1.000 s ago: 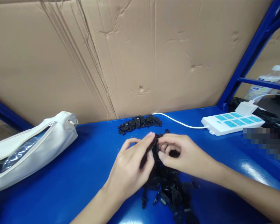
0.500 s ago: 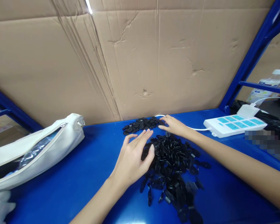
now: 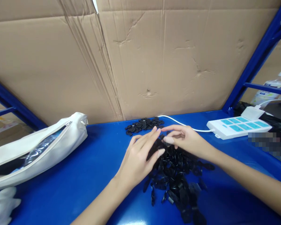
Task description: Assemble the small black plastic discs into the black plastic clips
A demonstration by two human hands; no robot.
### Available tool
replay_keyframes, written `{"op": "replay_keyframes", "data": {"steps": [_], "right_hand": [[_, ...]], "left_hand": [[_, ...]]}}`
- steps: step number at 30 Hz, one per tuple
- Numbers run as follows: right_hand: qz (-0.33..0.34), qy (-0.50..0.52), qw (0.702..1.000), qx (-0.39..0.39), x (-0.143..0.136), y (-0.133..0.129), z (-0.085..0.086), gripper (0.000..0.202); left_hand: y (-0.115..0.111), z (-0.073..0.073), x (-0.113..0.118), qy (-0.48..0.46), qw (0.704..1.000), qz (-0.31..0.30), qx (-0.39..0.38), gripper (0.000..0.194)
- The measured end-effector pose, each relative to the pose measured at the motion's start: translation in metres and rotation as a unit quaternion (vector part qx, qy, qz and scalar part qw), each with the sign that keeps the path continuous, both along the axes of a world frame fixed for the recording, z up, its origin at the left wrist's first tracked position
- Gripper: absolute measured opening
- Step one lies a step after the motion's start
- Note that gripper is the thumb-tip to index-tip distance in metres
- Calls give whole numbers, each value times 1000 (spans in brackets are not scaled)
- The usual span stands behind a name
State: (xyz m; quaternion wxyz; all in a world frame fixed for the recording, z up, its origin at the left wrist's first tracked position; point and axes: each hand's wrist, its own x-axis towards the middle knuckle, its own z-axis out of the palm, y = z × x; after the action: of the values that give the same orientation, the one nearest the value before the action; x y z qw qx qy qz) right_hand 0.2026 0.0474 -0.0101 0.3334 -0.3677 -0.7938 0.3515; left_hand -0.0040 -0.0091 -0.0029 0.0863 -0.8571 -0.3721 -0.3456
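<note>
A large heap of small flat black plastic pieces (image 3: pixel 175 175) lies on the blue tabletop (image 3: pixel 96 175). Over its upper left side is my left hand (image 3: pixel 140 156), its fingers stretched out and the thumb apart from them; pieces show dark behind the gap. My right hand (image 3: pixel 189 140) is at the heap's top edge, close to the left fingertips. Its fingers are curled towards the thumb, with a black piece (image 3: pixel 164 135) at the tips, partly hidden. Further back, a smaller, flatter pile of similar black pieces (image 3: pixel 142 124) lies near the cardboard.
A white power strip (image 3: pixel 239 127) with its cable (image 3: pixel 175 119) lies at the right. An unzipped white pouch (image 3: pixel 61 147) is at the left, above a crumpled whitish item (image 3: pixel 3 203). Cardboard (image 3: pixel 135 62) stands behind; a bottle (image 3: pixel 271 89) is beyond the blue frame.
My right hand has drawn back from the small rear pile to the large heap, and its fingers have curled in. My left hand has shifted slightly right. The view has moved a little.
</note>
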Motion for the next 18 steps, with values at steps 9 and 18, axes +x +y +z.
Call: {"op": "replay_keyframes", "data": {"steps": [9,18], "right_hand": [[18,151,972,-179,3,-42,9,34],[100,170,960,-199,13,-46,-2,54]], "left_hand": [[-7,-3,19,-41,992,-98,71,38],[-2,-5,14,-112,987,-113,-7,32]]}}
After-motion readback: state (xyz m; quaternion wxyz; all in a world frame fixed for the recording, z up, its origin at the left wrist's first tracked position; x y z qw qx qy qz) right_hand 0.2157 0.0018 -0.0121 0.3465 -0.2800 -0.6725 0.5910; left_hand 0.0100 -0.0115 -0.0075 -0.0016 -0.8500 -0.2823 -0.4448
